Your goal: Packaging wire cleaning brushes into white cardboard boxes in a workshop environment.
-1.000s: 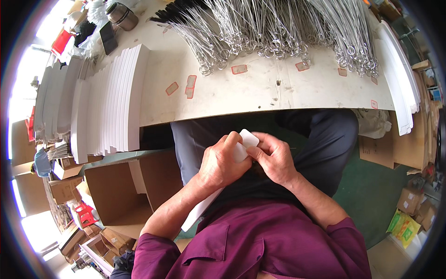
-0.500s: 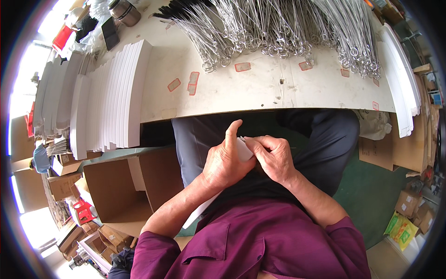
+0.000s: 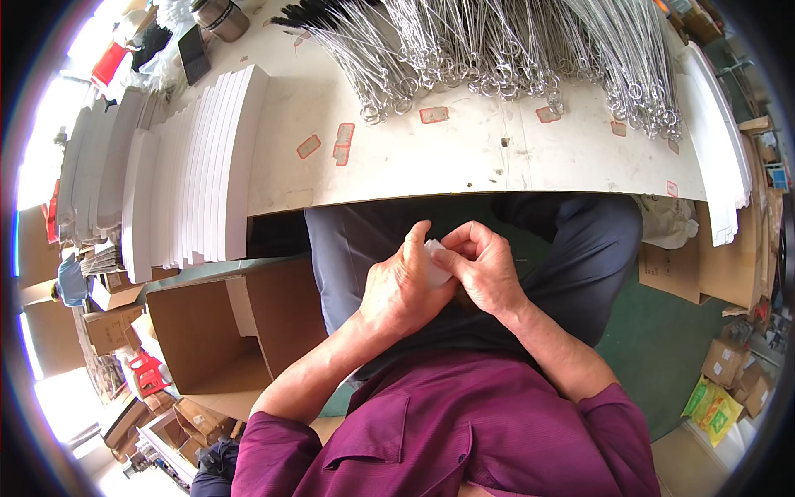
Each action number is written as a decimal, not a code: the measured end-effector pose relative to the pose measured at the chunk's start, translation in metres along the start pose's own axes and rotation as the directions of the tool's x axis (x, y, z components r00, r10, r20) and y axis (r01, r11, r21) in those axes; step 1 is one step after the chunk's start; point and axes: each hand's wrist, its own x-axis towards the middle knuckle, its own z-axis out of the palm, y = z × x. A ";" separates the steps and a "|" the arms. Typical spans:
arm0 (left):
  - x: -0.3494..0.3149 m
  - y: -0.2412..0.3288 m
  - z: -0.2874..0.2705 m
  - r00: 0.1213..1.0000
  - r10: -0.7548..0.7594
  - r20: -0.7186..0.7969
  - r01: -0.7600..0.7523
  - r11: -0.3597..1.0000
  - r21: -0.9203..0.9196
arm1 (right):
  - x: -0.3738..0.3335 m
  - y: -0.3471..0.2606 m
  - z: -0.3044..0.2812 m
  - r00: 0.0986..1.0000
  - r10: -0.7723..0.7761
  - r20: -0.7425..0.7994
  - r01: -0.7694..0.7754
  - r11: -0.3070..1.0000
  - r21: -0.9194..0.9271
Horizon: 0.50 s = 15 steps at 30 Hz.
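Over my lap, my left hand (image 3: 403, 286) is wrapped around a narrow white box (image 3: 436, 263), thumb pointing up. Only the end of this box shows; my palm and fingers cover the rest. At that end, my right hand (image 3: 484, 269) pinches the white edge between thumb and bent fingers. Bundles of thin metal wire brushes (image 3: 497, 50) with ring ends lie on the table (image 3: 397, 166) beyond my hands, some with black bristles at the far left.
Long white boxes (image 3: 195, 166) stand in a row at the table's left, more white pieces (image 3: 712, 141) at its right edge. An open cardboard carton (image 3: 203, 331) sits on the floor to the left. A steel flask (image 3: 222, 18) and a dark phone (image 3: 194, 56) lie at the far left.
My right fingers have curled further over the box's end. The box's lower end, seen before under my left forearm, is now out of sight.
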 end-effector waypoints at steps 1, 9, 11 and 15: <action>-0.002 -0.003 -0.002 1.000 0.001 0.001 -0.001 1.000 0.000 | 0.002 0.001 -0.002 0.999 -0.015 -0.030 0.015 1.000 -0.003; -0.006 -0.015 -0.010 0.993 0.116 -0.012 -0.114 0.991 0.065 | 0.001 -0.005 -0.010 1.000 0.010 0.024 -0.011 0.999 0.036; -0.005 -0.014 -0.011 0.992 0.124 -0.020 -0.123 0.991 0.061 | -0.001 -0.009 -0.009 1.000 0.007 0.025 -0.009 0.997 0.072; -0.004 -0.014 -0.012 0.990 0.141 -0.013 -0.140 0.988 0.070 | -0.002 -0.004 -0.011 0.999 -0.035 0.030 0.031 0.992 0.120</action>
